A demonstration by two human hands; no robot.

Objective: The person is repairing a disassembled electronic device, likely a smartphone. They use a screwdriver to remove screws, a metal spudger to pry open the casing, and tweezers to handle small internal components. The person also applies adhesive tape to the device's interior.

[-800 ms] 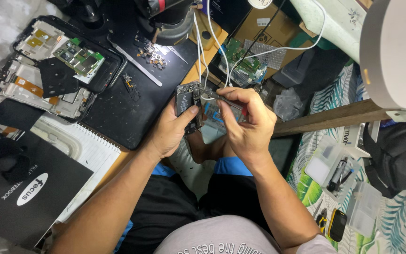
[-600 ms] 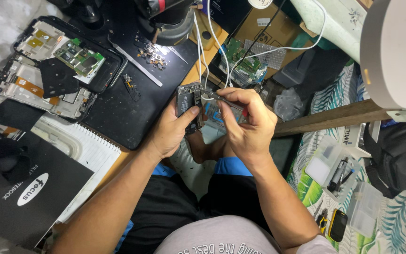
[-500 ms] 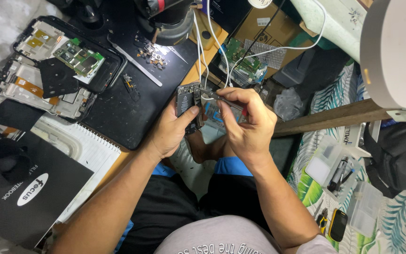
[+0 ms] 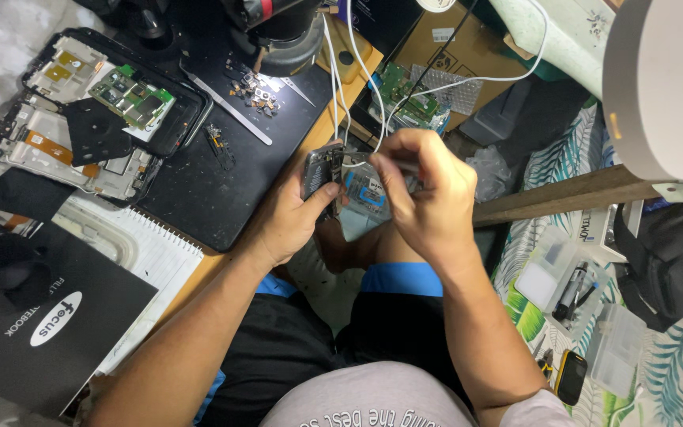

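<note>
My left hand (image 4: 290, 215) grips an opened phone (image 4: 327, 175) from below, at the desk's edge, with its inner parts facing up. My right hand (image 4: 424, 194) covers the phone's right end with the fingers pinched together over it; what they pinch is hidden. A white cable (image 4: 340, 75) runs from the back of the desk down to the phone. A pale film or panel (image 4: 361, 207) hangs under the phone between both hands.
A black work mat (image 4: 231, 170) carries metal tweezers (image 4: 227, 107) and several small screws (image 4: 253, 88). Opened phone frames with green circuit boards (image 4: 96, 103) lie at far left. A spiral notebook (image 4: 132, 253), a black folder (image 4: 41, 332), a wooden plank (image 4: 563, 194) and plastic boxes (image 4: 586, 292) surround me.
</note>
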